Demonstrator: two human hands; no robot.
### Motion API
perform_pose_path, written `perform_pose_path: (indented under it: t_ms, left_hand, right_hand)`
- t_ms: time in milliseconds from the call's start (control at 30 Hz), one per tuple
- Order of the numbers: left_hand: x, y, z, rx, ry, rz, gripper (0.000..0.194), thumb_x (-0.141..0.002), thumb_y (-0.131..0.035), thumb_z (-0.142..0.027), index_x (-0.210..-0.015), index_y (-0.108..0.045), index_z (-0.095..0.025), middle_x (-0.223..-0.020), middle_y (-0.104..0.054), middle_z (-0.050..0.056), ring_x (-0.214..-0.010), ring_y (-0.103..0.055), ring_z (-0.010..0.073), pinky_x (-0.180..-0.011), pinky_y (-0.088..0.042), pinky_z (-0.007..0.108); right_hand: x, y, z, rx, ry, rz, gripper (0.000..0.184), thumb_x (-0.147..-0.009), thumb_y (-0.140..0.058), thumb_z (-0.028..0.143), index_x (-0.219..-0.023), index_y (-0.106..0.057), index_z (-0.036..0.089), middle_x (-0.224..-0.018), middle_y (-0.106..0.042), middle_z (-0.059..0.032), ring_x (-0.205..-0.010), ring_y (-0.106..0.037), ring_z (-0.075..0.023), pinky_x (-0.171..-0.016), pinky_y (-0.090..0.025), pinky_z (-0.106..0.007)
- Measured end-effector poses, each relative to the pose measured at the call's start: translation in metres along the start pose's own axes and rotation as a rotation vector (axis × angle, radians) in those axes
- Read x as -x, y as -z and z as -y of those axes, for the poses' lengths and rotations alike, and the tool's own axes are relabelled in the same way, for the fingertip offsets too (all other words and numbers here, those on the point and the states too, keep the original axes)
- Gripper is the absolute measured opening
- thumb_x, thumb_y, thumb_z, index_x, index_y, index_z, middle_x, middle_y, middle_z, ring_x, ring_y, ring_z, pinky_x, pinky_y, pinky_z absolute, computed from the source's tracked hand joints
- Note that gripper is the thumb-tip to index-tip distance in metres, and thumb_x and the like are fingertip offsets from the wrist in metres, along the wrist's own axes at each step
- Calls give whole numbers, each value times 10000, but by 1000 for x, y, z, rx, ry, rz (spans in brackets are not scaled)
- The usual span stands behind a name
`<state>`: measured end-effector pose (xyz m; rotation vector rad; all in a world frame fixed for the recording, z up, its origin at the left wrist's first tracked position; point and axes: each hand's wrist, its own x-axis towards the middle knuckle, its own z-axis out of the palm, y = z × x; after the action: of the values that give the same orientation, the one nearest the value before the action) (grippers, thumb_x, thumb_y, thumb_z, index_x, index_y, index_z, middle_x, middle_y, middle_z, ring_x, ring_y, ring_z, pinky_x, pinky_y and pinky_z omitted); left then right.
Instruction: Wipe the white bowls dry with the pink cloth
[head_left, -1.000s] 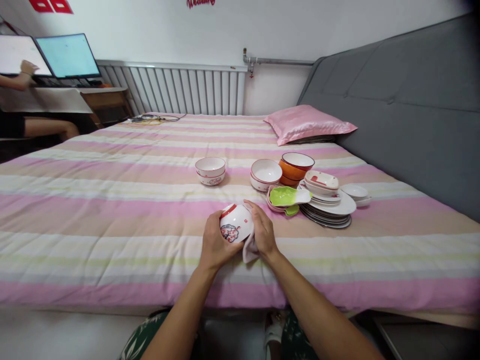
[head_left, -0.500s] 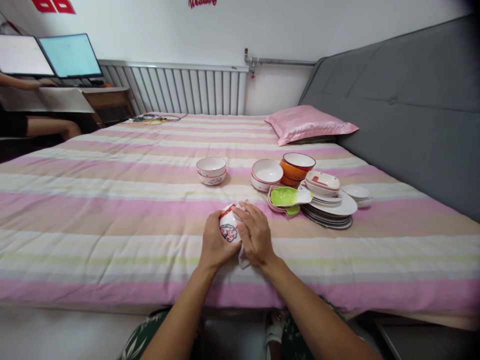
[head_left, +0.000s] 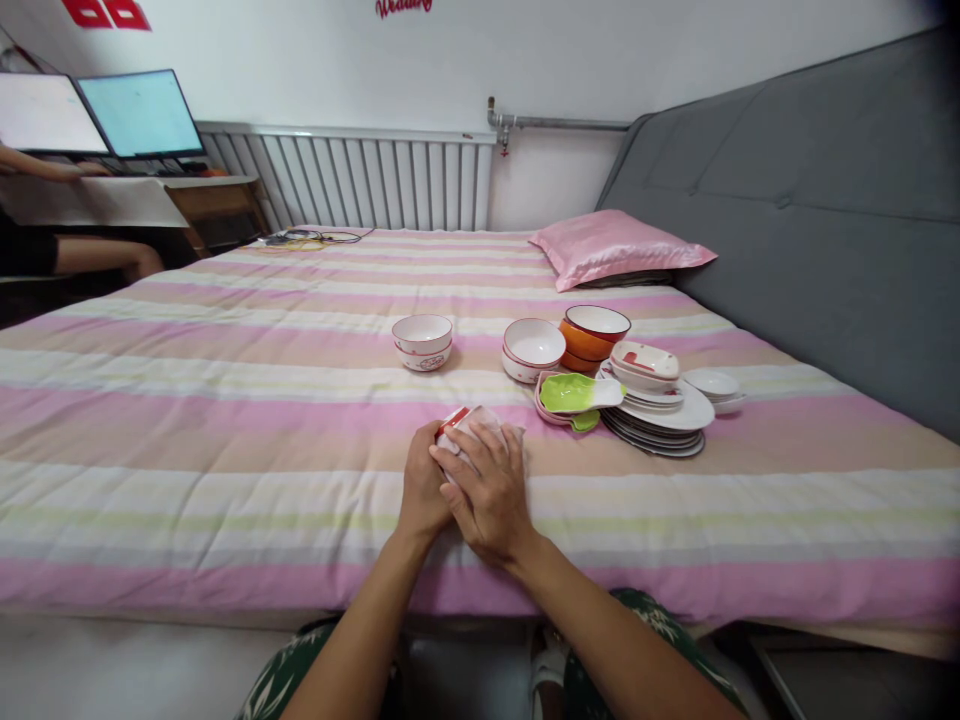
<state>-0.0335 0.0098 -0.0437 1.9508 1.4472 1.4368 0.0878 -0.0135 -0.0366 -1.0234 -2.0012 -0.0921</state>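
Near the front of the bed, my left hand (head_left: 425, 487) is closed around a white bowl (head_left: 452, 420) with a red band at its rim. Most of the bowl is covered by my hands and a pale pinkish cloth (head_left: 486, 418). My right hand (head_left: 487, 487) lies over the cloth, its fingers curved across it and pressing it against the bowl's outside. Farther back stand two stacked white bowls (head_left: 423, 345) with red rims. Another pair of red-rimmed bowls (head_left: 534, 350) stands to the right of them.
Right of my hands are green and pink leaf-shaped dishes (head_left: 574, 393), orange bowls (head_left: 585, 342), a stack of plates (head_left: 694, 412) and small white dishes (head_left: 712, 384). A pink pillow (head_left: 619, 247) lies behind. At far left a person's arm (head_left: 45, 164) rests on a desk.
My right hand has slid left with the cloth, over the bowl's side and close against my left hand. The bowl's flower print, visible before, is now covered. The other dishes have not moved.
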Motion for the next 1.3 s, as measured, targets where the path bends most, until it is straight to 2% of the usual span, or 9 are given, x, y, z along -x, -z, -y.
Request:
perform_pose_path:
  t_ms: [233,400,567,767,933,1100,1300]
  left_hand:
    - [0,0,2,-37,-30,-13,420,-746,-609,-330,-1105,-517,-133,-1015,-600,116,-929,-602,243,-846,-498,414]
    - [-1,-3,1,-42,-17,-8,383,-757,-609,-329,-1088,-532,-151,-1036,-605,113,-956,-599,245,-861,-495,418]
    - [-2,-6,-1,-58,-22,-19,401,-751,-605,-279,-1112,-495,-146,-1045,-602,114,-951,-601,246,-841,-498,412]
    - [-2,-9,-5,-160,-52,15,581,-633,-679,-251,-1159,-453,-151,-1087,-571,119,-1015,-562,278,-880,-482,437]
    - [-2,-10,-4,-154,-103,66,690,-588,-704,-242,-1208,-416,-151,-1150,-545,133,-1073,-539,288,-916,-473,440]
    - [-3,-10,7,-138,-87,153,848,-586,-735,-299,-1315,-333,-135,-1275,-492,171,-1176,-506,312,-977,-446,461]
    - [-7,-9,15,-136,-58,212,904,-608,-751,-368,-1359,-307,-129,-1391,-428,197,-1280,-441,330,-1042,-398,482]
  right_hand:
    - [2,-2,3,8,15,4,388,-929,-422,275,-1305,-516,269,-1371,-530,14,-1318,-364,-229,-1143,-116,-504]
    - [-2,-1,2,14,-34,-4,368,-928,-433,271,-1278,-543,291,-1373,-525,21,-1303,-374,-227,-1135,-150,-493]
    - [-7,1,-3,6,-104,-27,349,-930,-422,274,-1242,-577,292,-1348,-538,-9,-1295,-381,-240,-1112,-203,-488]
    - [-14,3,-23,-107,-257,-90,352,-954,-365,264,-1219,-596,256,-1329,-545,-50,-1274,-424,-229,-1077,-299,-454]
    - [-16,4,-38,-274,-368,-128,378,-974,-309,289,-1196,-611,235,-1269,-588,-61,-1228,-475,-202,-1049,-346,-424]
    - [-15,3,-45,-363,-415,-165,387,-976,-295,303,-1179,-614,223,-1244,-610,-54,-1229,-478,-186,-1055,-345,-410]
    - [-15,1,-50,-410,-433,-199,386,-970,-305,319,-1162,-623,213,-1219,-630,-60,-1220,-495,-192,-1057,-353,-425]
